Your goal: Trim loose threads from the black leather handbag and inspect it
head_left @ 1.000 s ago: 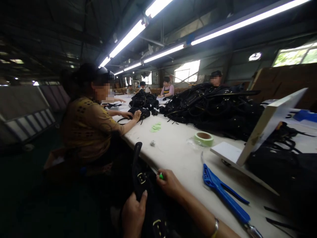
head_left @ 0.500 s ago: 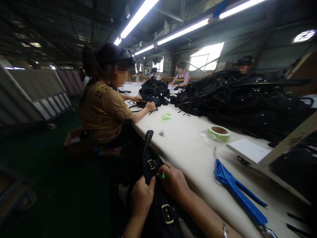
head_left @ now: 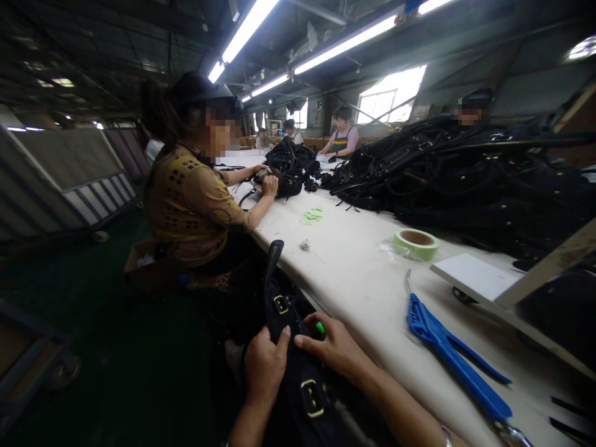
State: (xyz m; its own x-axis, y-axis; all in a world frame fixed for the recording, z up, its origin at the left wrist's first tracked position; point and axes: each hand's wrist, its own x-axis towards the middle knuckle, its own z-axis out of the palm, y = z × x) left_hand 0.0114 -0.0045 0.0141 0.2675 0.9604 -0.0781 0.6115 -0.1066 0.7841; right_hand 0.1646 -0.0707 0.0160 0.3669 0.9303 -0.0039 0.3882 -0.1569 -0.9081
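Black strap (head_left: 270, 273) runs lengthwise forward (tip foremost).

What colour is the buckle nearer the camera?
The nearer buckle is gold-coloured; the head view shows it best.

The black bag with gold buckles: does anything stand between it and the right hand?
Nothing visible stands in the way: the right hand is at the black bag, its thumb seemingly touching it. A small green thing shows at this hand, not between thumb and bag.
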